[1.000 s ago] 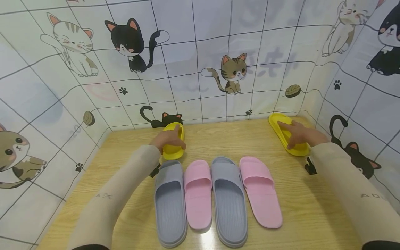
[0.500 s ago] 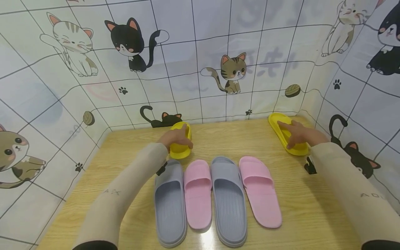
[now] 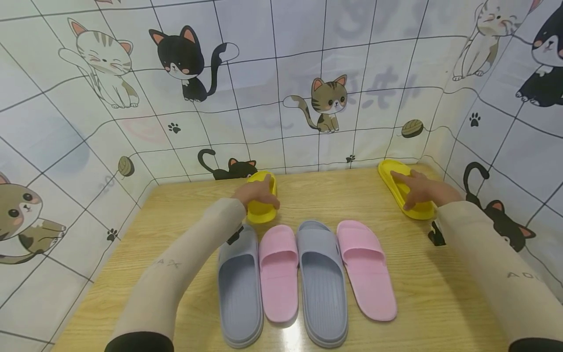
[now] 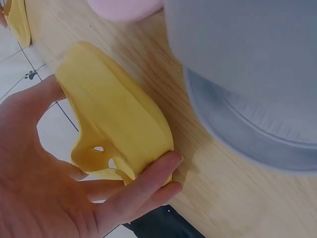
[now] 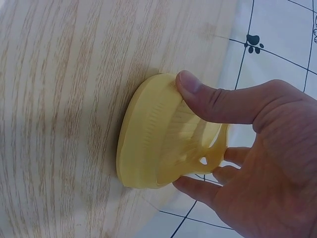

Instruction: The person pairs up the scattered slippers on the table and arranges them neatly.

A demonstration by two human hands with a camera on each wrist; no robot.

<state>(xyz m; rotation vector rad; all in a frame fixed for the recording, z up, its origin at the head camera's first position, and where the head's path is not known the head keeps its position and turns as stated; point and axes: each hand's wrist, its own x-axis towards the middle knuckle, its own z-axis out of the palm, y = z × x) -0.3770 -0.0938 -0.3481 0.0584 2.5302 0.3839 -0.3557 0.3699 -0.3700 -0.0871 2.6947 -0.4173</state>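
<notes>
Left hand grips a yellow foam slipper at the back of the wooden table; right hand grips its yellow mate far right, thumb over the edge, probably for sliding.
</notes>
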